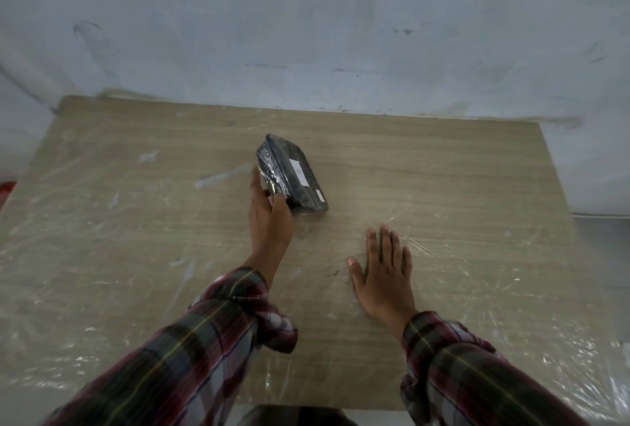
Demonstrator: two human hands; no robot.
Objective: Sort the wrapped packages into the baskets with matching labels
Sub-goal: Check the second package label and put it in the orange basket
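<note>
A dark package (296, 173) wrapped in clear film lies tilted near the middle of the wooden table (443, 170). Two small white labels show on its top face. My left hand (269, 214) grips its near left edge, thumb on the near corner and fingers along the left side. My right hand (383, 270) rests flat on the table to the right and nearer to me, fingers spread, holding nothing. No basket is in view.
Clear plastic sheeting (85, 255) covers the tabletop and hangs over its edges. A pale scuffed wall (306, 33) stands right behind the table. Something red (6, 190) peeks in at the far left edge.
</note>
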